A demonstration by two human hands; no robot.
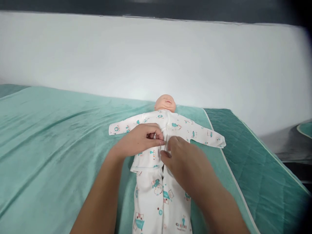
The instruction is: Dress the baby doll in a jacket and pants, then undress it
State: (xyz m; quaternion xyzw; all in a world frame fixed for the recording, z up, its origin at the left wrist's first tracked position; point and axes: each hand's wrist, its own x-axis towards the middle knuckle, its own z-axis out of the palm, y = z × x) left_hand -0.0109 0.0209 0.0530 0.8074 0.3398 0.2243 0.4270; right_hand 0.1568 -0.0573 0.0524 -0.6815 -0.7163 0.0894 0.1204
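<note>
A baby doll (165,103) lies on its back, dressed in a white printed baby jacket (179,126) with both sleeves spread wide. Matching printed trousers (149,198) cover its legs. At the jacket's front opening, my left hand (143,138) pinches the left edge between thumb and fingers. Close beside it, my right hand (181,156) has its fingers bent and closed on the other edge of the front. The fingertips nearly meet at the middle of the chest. Any fastener between them is too small or hidden to make out.
A light green blanket (60,146) with soft folds lies under the doll. To the right, a darker green quilted mattress cover (253,162) shows beyond the blanket's pale edge. Behind the bed stands a white wall (146,55).
</note>
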